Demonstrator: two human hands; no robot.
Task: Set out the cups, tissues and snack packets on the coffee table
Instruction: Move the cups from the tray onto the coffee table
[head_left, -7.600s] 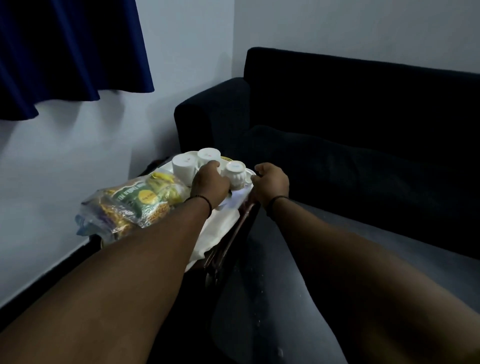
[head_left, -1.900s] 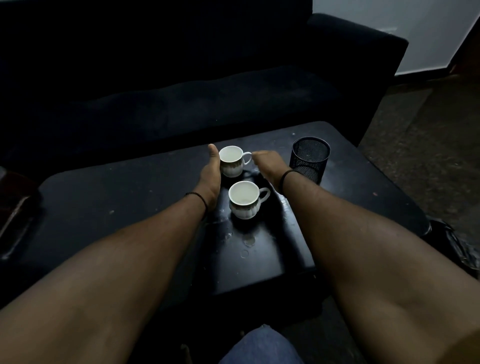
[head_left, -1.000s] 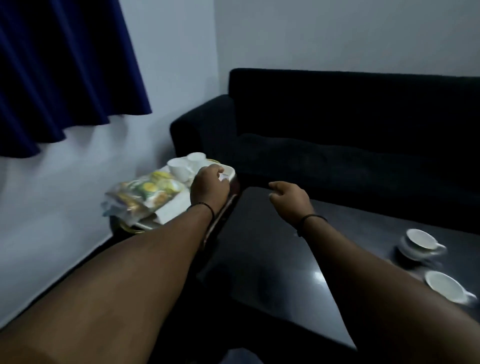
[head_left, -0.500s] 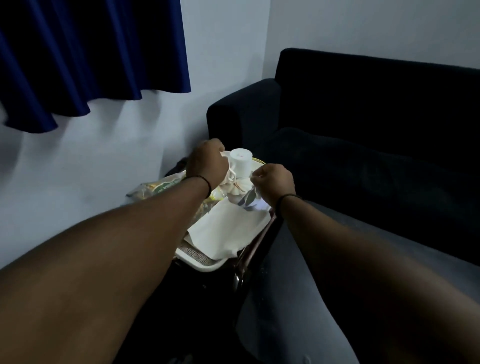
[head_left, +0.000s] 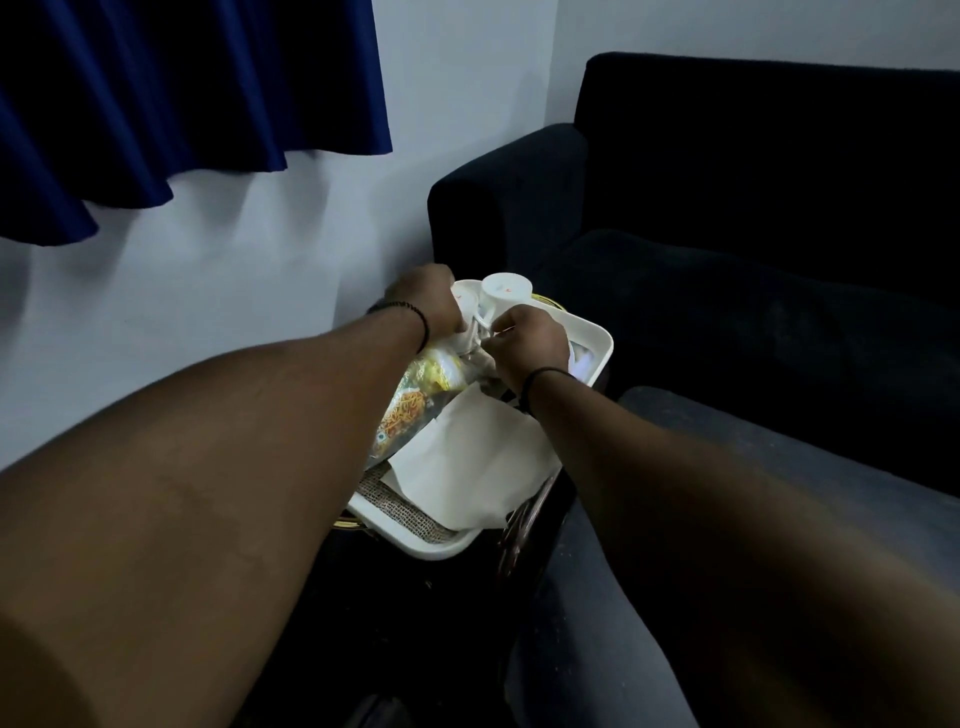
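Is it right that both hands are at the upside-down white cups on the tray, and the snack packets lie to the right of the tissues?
Not quite. In the head view the snack packets lie left of the tissues, not right. The rest holds: both hands, left and right, are at the upside-down cups on the tray.

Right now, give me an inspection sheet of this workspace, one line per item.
Surface: white tray beside the dark coffee table, holding everything.
Job's things: two upturned white cups at the tray's far end; snack packets on its left; white tissues in the near part.
Clutter: woven mat under the tissues.
Grippers: left hand curled round the left cup; right hand curled at the right cup's handle, grip partly hidden.
Cables: nothing seen.
Surroundings: dark sofa behind, blue curtain upper left, pale wall.
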